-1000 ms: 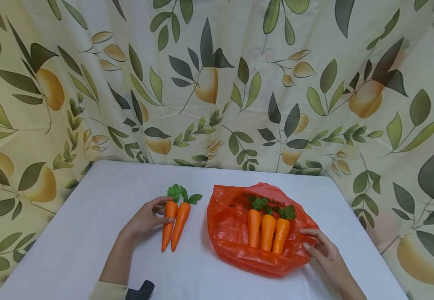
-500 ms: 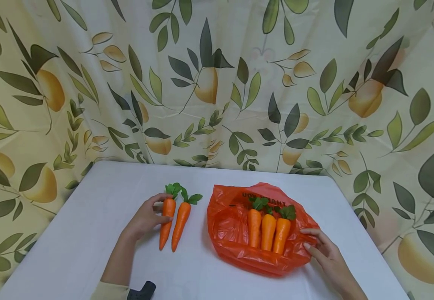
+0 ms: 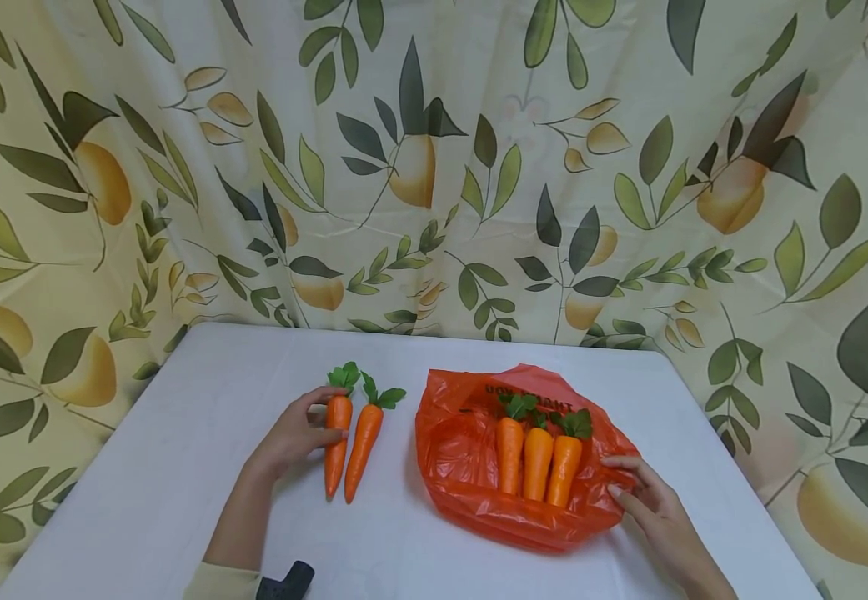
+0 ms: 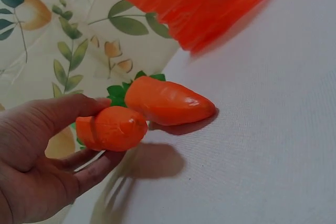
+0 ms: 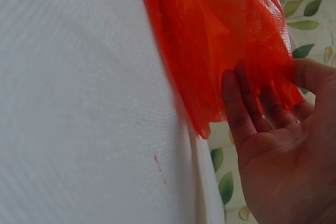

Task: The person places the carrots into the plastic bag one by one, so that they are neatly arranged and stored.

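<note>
My left hand (image 3: 300,433) holds an orange carrot (image 3: 337,450) with green leaves between thumb and fingers. In the left wrist view this carrot (image 4: 118,128) is slightly off the table, its shadow below. A second carrot (image 3: 363,446) lies just to its right on the white cloth. Further right, a red plastic bag (image 3: 456,467) lies with its mouth spread, and three carrots (image 3: 537,462) rest side by side in it, leaves toward the back. My right hand (image 3: 654,508) pinches the bag's right edge; in the right wrist view its fingers lie behind the red film (image 5: 210,40).
A table with a white cloth (image 3: 253,358) carries everything. Behind it hangs a curtain (image 3: 434,250) printed with leaves and fruit. A dark strap-like piece (image 3: 287,581) sits at the left wrist, beside a beige sleeve (image 3: 221,582).
The left hand's carrot has come slightly away from the carrot beside it and stands a little more upright in the head view. The right hand and the bag stay put.
</note>
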`<state>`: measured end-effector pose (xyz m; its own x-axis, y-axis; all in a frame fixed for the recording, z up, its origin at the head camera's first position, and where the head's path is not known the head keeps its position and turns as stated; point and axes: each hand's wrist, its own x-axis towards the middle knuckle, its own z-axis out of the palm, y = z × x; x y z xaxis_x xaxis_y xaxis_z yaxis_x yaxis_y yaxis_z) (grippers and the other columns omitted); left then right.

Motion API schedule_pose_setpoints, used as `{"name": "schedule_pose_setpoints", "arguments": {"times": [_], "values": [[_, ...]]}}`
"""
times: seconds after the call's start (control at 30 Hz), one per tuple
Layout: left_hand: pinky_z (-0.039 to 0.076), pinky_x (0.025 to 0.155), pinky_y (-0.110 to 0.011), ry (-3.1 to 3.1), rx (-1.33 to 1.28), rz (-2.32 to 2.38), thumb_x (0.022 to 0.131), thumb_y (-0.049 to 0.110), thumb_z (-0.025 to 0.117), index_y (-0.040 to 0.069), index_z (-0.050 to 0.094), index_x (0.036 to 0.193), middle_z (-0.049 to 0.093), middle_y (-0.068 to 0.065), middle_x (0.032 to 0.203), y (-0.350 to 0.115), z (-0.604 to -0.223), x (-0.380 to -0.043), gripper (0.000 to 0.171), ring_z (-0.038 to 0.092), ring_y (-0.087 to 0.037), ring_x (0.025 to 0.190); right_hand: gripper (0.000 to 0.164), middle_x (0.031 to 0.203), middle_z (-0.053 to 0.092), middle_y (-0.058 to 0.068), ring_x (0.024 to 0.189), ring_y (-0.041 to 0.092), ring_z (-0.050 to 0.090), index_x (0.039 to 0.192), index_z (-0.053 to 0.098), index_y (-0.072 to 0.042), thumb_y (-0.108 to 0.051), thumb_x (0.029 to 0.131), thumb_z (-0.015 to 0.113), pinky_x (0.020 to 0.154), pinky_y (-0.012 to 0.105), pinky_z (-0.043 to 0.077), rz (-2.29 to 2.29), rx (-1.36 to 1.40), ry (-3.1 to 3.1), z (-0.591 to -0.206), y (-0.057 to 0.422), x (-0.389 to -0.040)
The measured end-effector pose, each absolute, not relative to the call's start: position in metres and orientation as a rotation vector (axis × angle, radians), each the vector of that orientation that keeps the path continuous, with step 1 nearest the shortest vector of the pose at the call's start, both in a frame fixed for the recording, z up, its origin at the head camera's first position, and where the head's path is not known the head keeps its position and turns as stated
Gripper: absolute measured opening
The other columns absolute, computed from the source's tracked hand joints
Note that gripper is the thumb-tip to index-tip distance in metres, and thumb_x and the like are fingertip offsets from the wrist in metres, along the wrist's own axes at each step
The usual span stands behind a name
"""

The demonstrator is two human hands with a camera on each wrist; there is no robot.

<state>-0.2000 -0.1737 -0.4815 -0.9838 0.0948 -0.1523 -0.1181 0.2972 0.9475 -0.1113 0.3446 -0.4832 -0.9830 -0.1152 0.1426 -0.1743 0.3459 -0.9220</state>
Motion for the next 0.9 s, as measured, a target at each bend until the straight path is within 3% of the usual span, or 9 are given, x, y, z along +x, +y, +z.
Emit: {"name": "schedule_pose_setpoints", "arguments": {"times": [0.43, 0.6, 0.9], "values": [[0.059, 0.081, -0.04, 2.419, -0.041, 1.778, 0.09, 0.007, 0.077, 0.023, 0.061, 0.145, 0.049, -0.009, 0.145, -0.167, -0.473, -0.202, 0.06, 0.055, -0.035, 0.118, 0.032, 0.129, 0.057, -0.015, 0.109, 0.001, 0.059, 0.136, 0.052, 0.005, -0.007, 0.107, 0.056, 0.085, 0.021, 0.056, 1.764, 0.256, -2.536, -0.48, 0.344, -0.111], [0.057, 0.085, -0.043, 2.418, -0.017, 1.793, 0.09, 0.01, 0.078, 0.026, 0.062, 0.144, 0.047, -0.007, 0.146, -0.16, -0.463, -0.204, 0.059, 0.053, -0.034, 0.119, 0.03, 0.134, 0.056, -0.004, 0.111, 0.001, 0.058, 0.135, 0.055, 0.002, -0.008, 0.107, 0.056, 0.086, 0.021, 0.055, 1.767, 0.262, -2.526, -0.479, 0.343, -0.11], [0.056, 0.089, -0.052, 2.455, 0.062, 1.789, 0.09, 0.013, 0.079, 0.032, 0.061, 0.143, 0.045, -0.006, 0.147, -0.142, -0.436, -0.209, 0.059, 0.048, -0.036, 0.126, 0.031, 0.136, 0.055, 0.002, 0.112, 0.001, 0.058, 0.136, 0.054, 0.002, -0.007, 0.107, 0.056, 0.088, 0.021, 0.054, 1.752, 0.302, -2.513, -0.481, 0.345, -0.11]]}}
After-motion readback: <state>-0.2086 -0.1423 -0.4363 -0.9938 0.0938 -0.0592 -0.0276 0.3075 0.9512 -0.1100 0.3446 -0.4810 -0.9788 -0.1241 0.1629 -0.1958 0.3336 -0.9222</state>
